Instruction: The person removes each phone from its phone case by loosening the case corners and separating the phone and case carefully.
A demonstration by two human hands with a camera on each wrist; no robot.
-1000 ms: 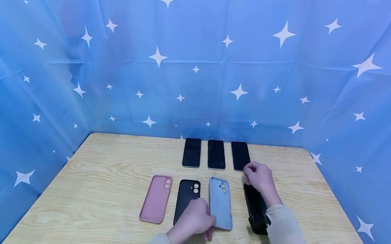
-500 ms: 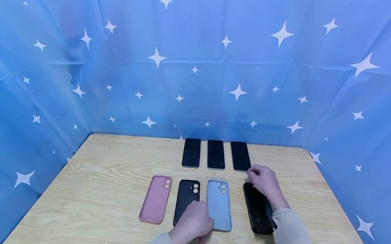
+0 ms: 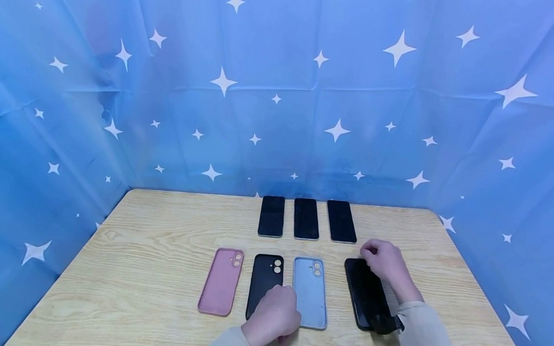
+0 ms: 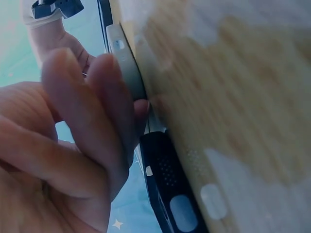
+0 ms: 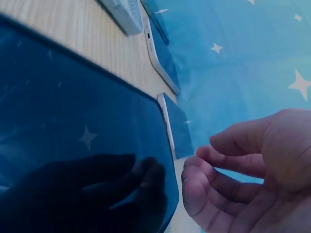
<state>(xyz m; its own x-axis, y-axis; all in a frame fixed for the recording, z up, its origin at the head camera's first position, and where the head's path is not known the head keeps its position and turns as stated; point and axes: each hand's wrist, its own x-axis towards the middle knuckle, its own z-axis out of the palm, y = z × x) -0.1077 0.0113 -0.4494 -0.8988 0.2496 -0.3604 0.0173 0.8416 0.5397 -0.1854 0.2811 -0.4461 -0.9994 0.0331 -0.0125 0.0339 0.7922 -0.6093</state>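
My left hand [image 3: 274,312] is low over the black phone case [image 3: 264,281], beside the lower left corner of the light blue case [image 3: 311,293]. In the left wrist view its bent fingers [image 4: 82,107] hold nothing that I can see; one fingertip looks close to the blue case's end [image 4: 127,63], but contact is unclear. My right hand [image 3: 385,260] hovers by the far edge of a large dark phone [image 3: 364,288] lying screen up. Its loosely curled fingers [image 5: 194,194] are apart from the glossy screen [image 5: 87,116], which mirrors them.
A pink phone case [image 3: 221,281] lies at the left of the case row. Behind stand three dark phones in a row: left [image 3: 271,216], middle [image 3: 306,219] and right [image 3: 342,221], flat on the wooden table [image 3: 152,271]. A starry blue curtain [image 3: 279,116] encloses the table.
My right hand has drawn back rightward from the rear right phone's near corner. The blue case has shifted slightly left and toward me. My left hand has moved slightly left.
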